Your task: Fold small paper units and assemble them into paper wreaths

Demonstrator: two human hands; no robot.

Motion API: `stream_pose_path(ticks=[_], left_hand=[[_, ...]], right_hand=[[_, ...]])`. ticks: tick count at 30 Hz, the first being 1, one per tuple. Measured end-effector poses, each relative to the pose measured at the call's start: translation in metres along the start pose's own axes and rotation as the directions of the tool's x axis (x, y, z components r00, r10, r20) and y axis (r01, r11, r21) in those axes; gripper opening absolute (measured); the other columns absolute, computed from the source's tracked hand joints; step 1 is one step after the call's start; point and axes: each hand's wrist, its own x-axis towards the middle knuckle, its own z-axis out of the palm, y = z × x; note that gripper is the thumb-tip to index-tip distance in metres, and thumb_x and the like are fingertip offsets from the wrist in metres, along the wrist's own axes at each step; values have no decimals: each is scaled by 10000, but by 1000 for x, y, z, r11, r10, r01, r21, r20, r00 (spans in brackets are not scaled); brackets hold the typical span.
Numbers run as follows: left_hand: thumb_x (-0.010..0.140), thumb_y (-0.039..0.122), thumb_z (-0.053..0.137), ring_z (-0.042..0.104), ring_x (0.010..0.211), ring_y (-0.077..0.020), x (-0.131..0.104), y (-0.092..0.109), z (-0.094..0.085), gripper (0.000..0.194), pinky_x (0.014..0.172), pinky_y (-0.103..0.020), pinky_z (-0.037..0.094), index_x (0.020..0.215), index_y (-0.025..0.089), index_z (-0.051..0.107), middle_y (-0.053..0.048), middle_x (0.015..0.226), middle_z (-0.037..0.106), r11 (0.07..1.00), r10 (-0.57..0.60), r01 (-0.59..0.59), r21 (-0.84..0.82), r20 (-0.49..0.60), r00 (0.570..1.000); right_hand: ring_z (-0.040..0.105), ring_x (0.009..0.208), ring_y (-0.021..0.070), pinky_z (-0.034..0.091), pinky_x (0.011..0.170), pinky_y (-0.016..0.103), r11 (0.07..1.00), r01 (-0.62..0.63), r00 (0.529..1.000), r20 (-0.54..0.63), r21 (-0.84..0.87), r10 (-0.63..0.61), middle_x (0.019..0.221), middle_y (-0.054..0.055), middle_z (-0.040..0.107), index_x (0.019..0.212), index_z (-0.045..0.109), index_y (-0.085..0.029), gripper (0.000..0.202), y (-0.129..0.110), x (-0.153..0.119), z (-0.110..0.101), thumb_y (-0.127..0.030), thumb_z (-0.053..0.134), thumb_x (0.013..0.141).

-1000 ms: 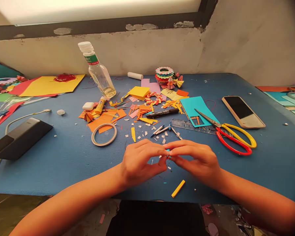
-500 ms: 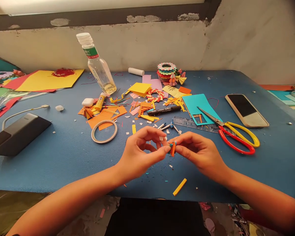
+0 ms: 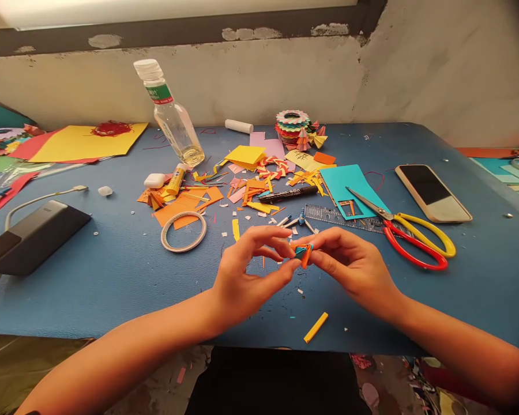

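Note:
A small folded paper piece (image 3: pixel 303 253), orange and teal, is held between my two hands above the front of the blue table (image 3: pixel 125 300). My left hand (image 3: pixel 253 276) grips its left side with thumb and fingers. On the other side, my right hand (image 3: pixel 354 268) pinches its right edge between thumb and fingertips. A yellow paper strip (image 3: pixel 316 327) lies below the hands near the table edge. Just behind them are a clear ruler (image 3: pixel 328 215) and a blue-jointed compass (image 3: pixel 301 217), partly hidden by fingers.
Scissors (image 3: pixel 415 236) rest on teal paper (image 3: pixel 350 184), with a phone (image 3: pixel 433 193) to their right. Left are a tape roll (image 3: pixel 183 250), a bottle (image 3: pixel 177 129) and a black device (image 3: pixel 38 236). Paper scraps (image 3: pixel 255 187) and a marker (image 3: pixel 288 194) lie behind.
The folded piece has turned slightly, so more of its teal side shows between my fingers. My left hand's fingers have shifted a little; both hands still hold it.

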Motion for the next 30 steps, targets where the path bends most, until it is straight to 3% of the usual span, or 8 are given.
stream_pose_path(ticks=[5,11,19,30], left_hand=[[741,38,684,673,776,-91,1,-1,1,430,733,-208,569,1104,214,535,22,823,661,999,23,-23,46,0,1000],[775,66,651,658,721,-94,3,2,0,360,649,-202,552,1085,199,526,20,780,659,998,-48,46,49,35,998],[769,33,647,635,854,-117,2,-5,-3,487,679,-225,563,1192,242,525,-9,936,639,996,86,-87,34,20,996],[784,74,657,672,787,-118,4,-1,-3,458,683,-219,571,1195,221,518,-6,847,667,993,115,-116,4,137,984]], right_hand=[[688,855,152,584,766,278,1000,-7,1000,1,0,7,989,24,718,892,642,-238,87,1,0,1,-287,664,824],[689,894,165,580,804,302,1000,3,1000,9,7,-3,1007,37,719,896,636,-228,94,2,0,1,-286,661,826],[683,749,126,582,726,287,998,1,999,32,66,-4,1029,45,724,826,589,-214,96,-5,2,3,-293,642,843],[677,819,141,584,722,281,999,18,998,59,43,-20,1040,38,711,834,619,-230,67,-3,0,0,-294,634,846]])
